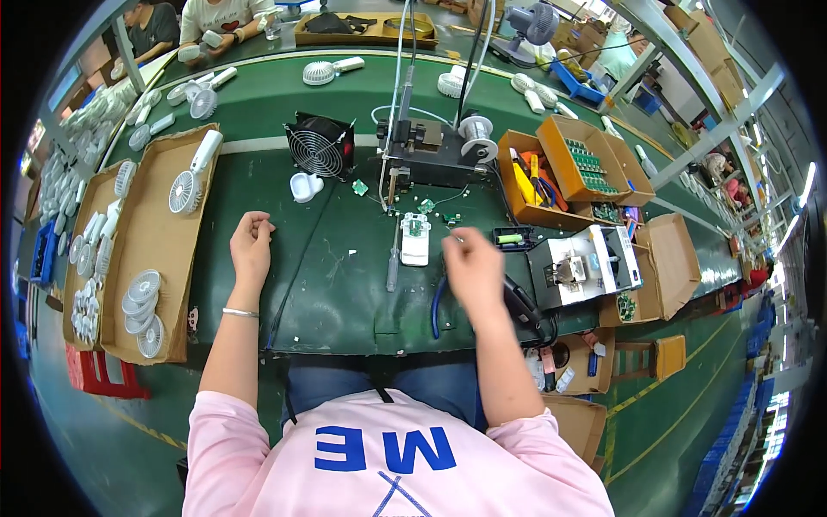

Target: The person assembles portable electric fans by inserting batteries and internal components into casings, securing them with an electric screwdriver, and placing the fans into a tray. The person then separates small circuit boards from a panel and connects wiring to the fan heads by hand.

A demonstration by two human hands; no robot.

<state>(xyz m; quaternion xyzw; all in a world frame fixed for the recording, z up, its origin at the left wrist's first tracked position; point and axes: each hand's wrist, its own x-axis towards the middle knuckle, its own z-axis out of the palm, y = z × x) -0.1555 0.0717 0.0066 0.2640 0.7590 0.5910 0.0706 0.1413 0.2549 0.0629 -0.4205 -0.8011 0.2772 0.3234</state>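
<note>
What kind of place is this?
Probably an electronics factory or workshop: you can see rows of green circuit boards, lots of white handheld fans, and a spool of silvery wire.

On the table (pixel 345 297), a case (pixel 415 253) lies between the left hand (pixel 251 246) and the right hand (pixel 474 263), nearer the right. A screwdriver (pixel 393 272) lies just left of the case. Behind them stands a machine (pixel 431 160), with a fan (pixel 319 151) to its left and a box (pixel 543 216) of tools (pixel 523 183) to its right. Hand fans (pixel 183 192) lie in another box (pixel 157 233), far left.
</note>
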